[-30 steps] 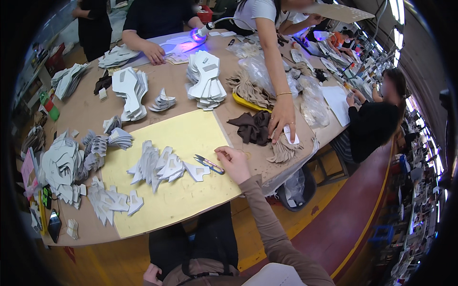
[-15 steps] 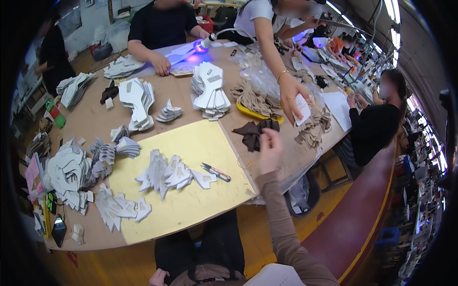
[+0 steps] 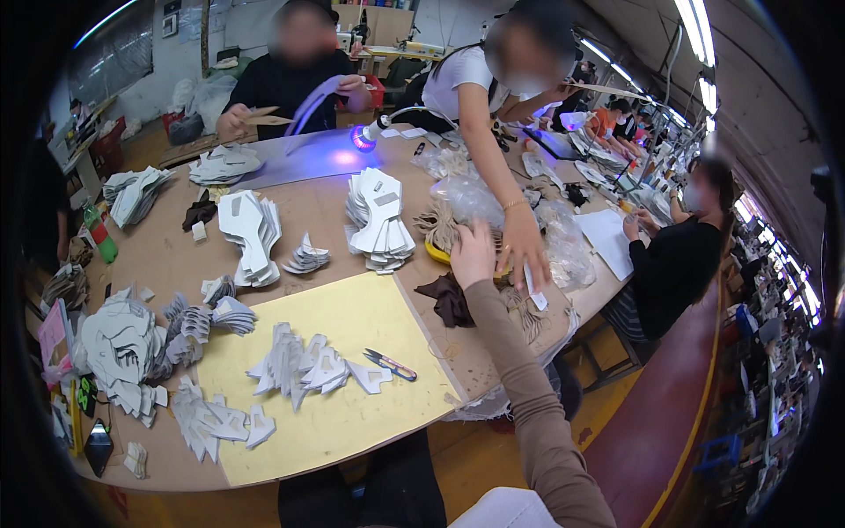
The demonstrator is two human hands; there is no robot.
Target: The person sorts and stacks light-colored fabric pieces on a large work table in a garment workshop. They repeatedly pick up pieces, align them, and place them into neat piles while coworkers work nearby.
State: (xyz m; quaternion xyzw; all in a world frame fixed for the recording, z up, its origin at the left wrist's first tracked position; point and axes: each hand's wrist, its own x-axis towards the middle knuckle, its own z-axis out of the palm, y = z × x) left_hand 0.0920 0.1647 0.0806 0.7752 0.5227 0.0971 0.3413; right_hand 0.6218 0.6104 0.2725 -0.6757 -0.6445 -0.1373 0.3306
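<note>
My right arm stretches out over the table in a brown sleeve. My right hand (image 3: 475, 253) is at the yellow tray (image 3: 437, 253), over the beige fabric strips (image 3: 435, 223) heaped there. Its fingers are extended and somewhat apart, with nothing visible in them; their tips are partly lost against the strips. Dark brown fabric pieces (image 3: 451, 302) lie just below the wrist. Close on the right, a co-worker's hand (image 3: 525, 251) reaches down with a small white card (image 3: 534, 290) over more beige strips (image 3: 521, 312). My left hand is out of view.
A yellow sheet (image 3: 387, 431) carries white cut pieces (image 3: 304, 365) and thread snips (image 3: 391, 364). Stacks of white shaped pieces (image 3: 380, 216) stand around it. Plastic bags (image 3: 563, 246) lie beyond my hand. A lamp (image 3: 365, 136) glows purple before another person.
My right hand has moved away from the dark brown fabric, farther out to the beige strips. The co-worker's card has moved lower. My left hand has left the view.
</note>
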